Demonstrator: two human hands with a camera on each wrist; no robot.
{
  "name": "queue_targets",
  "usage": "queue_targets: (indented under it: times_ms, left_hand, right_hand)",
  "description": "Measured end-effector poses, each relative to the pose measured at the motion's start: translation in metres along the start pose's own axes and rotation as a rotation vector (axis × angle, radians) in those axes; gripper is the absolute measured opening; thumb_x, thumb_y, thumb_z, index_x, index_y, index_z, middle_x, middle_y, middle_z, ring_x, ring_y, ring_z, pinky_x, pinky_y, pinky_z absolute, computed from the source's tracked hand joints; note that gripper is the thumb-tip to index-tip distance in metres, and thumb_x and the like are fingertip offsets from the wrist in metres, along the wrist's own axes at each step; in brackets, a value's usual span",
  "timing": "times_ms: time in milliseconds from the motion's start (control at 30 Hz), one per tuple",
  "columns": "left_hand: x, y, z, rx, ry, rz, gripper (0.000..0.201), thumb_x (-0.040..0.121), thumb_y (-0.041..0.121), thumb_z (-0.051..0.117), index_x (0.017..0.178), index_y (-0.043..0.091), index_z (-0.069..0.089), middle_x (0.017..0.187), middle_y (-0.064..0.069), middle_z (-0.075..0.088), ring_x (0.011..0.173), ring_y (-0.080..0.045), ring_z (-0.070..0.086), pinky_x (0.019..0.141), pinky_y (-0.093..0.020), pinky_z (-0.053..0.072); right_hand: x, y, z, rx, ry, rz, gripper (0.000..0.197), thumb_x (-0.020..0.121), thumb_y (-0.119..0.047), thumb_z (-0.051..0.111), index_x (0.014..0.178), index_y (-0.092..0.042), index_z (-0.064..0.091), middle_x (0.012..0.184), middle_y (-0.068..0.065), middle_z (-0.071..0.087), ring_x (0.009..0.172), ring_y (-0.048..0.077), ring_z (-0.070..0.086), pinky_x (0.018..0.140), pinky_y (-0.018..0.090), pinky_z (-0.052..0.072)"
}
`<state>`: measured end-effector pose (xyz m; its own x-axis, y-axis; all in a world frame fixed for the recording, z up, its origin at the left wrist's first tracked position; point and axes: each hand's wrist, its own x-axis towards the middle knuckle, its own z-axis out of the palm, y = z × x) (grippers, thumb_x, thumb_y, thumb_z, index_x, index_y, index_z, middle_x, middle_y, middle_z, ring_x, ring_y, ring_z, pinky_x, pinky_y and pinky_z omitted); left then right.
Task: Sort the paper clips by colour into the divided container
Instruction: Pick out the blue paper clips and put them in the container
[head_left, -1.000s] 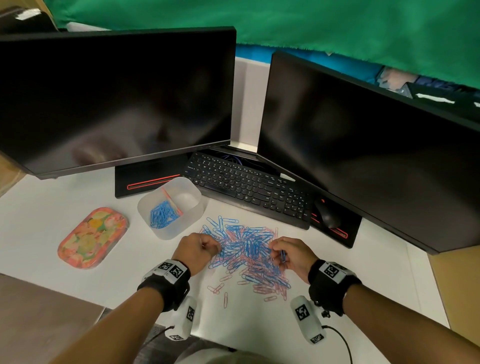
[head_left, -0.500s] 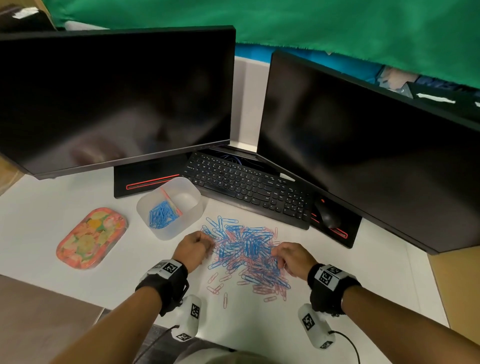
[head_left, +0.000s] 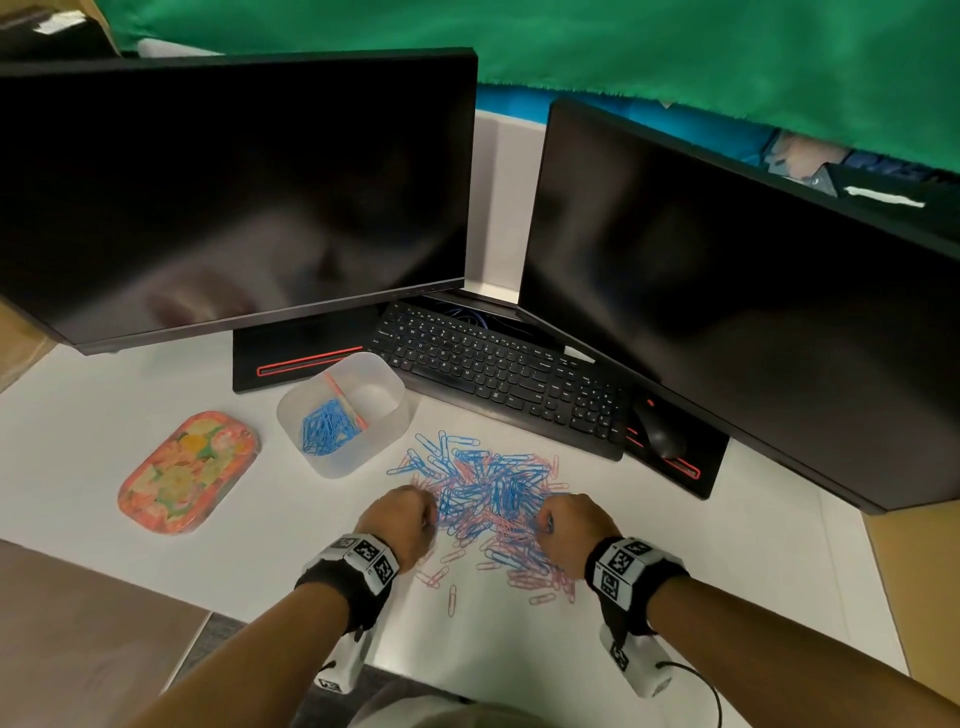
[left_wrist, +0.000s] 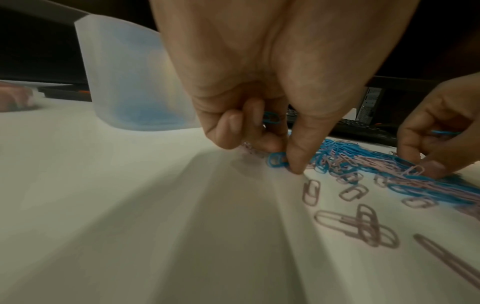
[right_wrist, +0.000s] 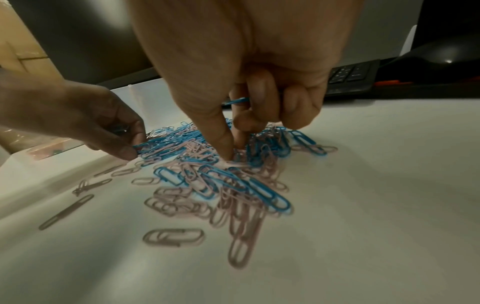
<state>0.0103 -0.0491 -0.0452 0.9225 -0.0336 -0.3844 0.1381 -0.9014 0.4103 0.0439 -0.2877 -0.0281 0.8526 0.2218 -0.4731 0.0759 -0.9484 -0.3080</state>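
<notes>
A heap of blue and pink paper clips (head_left: 488, 493) lies on the white desk, with my two hands at its near edge. My left hand (head_left: 402, 522) pinches a blue clip (left_wrist: 276, 160) between thumb and finger at the heap's left side and holds another blue clip (left_wrist: 270, 118) in its curled fingers. My right hand (head_left: 569, 525) digs thumb and forefinger into the heap's right side (right_wrist: 233, 152), with a blue clip (right_wrist: 236, 101) tucked in its curled fingers. The translucent divided container (head_left: 345, 413) stands to the far left of the heap, blue clips (head_left: 327, 428) in its left compartment.
A flowered tin (head_left: 187, 473) lies left of the container. A black keyboard (head_left: 498, 374) and a mouse (head_left: 657, 431) sit behind the heap, under two dark monitors (head_left: 234, 197). Loose pink clips (head_left: 452, 597) lie near the desk's front edge.
Both hands have shifted slightly toward the heap's near edge, and their fingertips have gone down onto the clips. The heap and container have stayed put.
</notes>
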Motion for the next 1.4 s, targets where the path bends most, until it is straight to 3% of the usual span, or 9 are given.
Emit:
queue_targets:
  times_ms: [200,333,500,700,800,933,1067,1267,1400]
  left_hand:
    - [-0.003,-0.003,-0.007,-0.146,-0.005,-0.047,0.016,0.082,0.019,0.063,0.07,0.028,0.057,0.08,0.004,0.066,0.077,-0.017,0.061,0.073,-0.024,0.05]
    - [-0.005,-0.004,-0.014,-0.265,0.028,-0.069,0.023,0.082,0.019,0.069,0.066,0.03,0.056,0.084,0.003,0.069,0.079,-0.015,0.062,0.073,-0.017,0.043]
    - [-0.008,-0.003,-0.025,-0.392,0.064,-0.032,0.011,0.083,0.016,0.07,0.083,0.026,0.067,0.087,0.013,0.067,0.078,-0.005,0.058,0.068,-0.006,0.038]
    - [-0.014,0.0,-0.041,-0.695,0.069,-0.064,0.014,0.082,0.012,0.064,0.075,0.023,0.067,0.074,0.005,0.071,0.067,-0.006,0.06,0.071,-0.018,0.045]
    - [-0.017,0.004,-0.052,-0.989,0.067,-0.177,0.014,0.089,-0.001,0.052,0.088,0.006,0.064,0.056,0.004,0.064,0.05,-0.004,0.055,0.055,-0.023,0.04]
    - [-0.019,-0.002,-0.068,-1.27,0.069,-0.251,0.019,0.092,-0.001,0.049,0.101,0.004,0.065,0.069,-0.007,0.064,0.054,-0.014,0.058,0.055,-0.028,0.048]
    - [-0.019,-0.01,-0.09,-1.403,0.14,-0.284,0.021,0.092,-0.005,0.047,0.099,0.005,0.063,0.073,-0.01,0.063,0.056,-0.017,0.062,0.052,-0.025,0.053]
    - [-0.017,-0.028,-0.116,-1.378,0.278,-0.36,0.017,0.093,-0.002,0.045,0.09,0.004,0.061,0.075,-0.011,0.063,0.057,-0.018,0.058,0.052,-0.023,0.053]
    - [-0.013,-0.04,-0.127,-1.378,0.333,-0.455,0.013,0.094,0.003,0.048,0.093,0.004,0.06,0.077,-0.015,0.064,0.062,-0.022,0.061,0.055,-0.026,0.057]
  right_hand:
    - [0.001,0.0,-0.005,0.127,0.013,0.006,0.007,0.082,-0.017,0.06,0.078,-0.019,0.065,0.085,0.002,0.067,0.077,0.02,0.062,0.069,0.025,0.051]
    - [0.003,-0.004,-0.011,0.284,0.015,0.004,0.012,0.081,-0.012,0.061,0.071,-0.019,0.062,0.08,0.001,0.066,0.074,0.016,0.059,0.068,0.022,0.046]
    - [0.007,-0.012,-0.023,0.423,0.011,-0.031,0.016,0.077,-0.01,0.065,0.066,-0.021,0.064,0.076,-0.006,0.065,0.073,0.007,0.057,0.063,0.011,0.041]
    - [0.01,-0.034,-0.034,0.618,-0.09,-0.063,0.013,0.08,-0.013,0.069,0.092,-0.02,0.069,0.078,-0.002,0.063,0.066,0.007,0.057,0.064,0.018,0.044]
    - [0.013,-0.054,-0.041,0.803,-0.223,-0.054,0.017,0.082,-0.008,0.067,0.094,-0.02,0.066,0.084,-0.001,0.066,0.052,0.006,0.05,0.054,0.02,0.043]
    - [0.019,-0.089,-0.05,1.024,-0.351,-0.064,0.012,0.085,0.003,0.059,0.091,-0.008,0.062,0.072,0.007,0.061,0.048,0.011,0.044,0.046,0.025,0.041]
    - [0.033,-0.131,-0.056,1.052,-0.395,-0.079,0.013,0.087,0.006,0.055,0.087,-0.007,0.058,0.071,0.012,0.061,0.051,0.015,0.055,0.047,0.026,0.05]
    - [0.065,-0.189,-0.057,0.926,-0.432,-0.081,0.017,0.089,0.007,0.051,0.085,-0.009,0.051,0.073,0.015,0.059,0.044,0.013,0.061,0.044,0.024,0.054]
    - [0.078,-0.218,-0.057,0.853,-0.421,-0.068,0.02,0.088,0.01,0.049,0.086,-0.009,0.052,0.074,0.016,0.059,0.056,0.021,0.061,0.051,0.028,0.055]
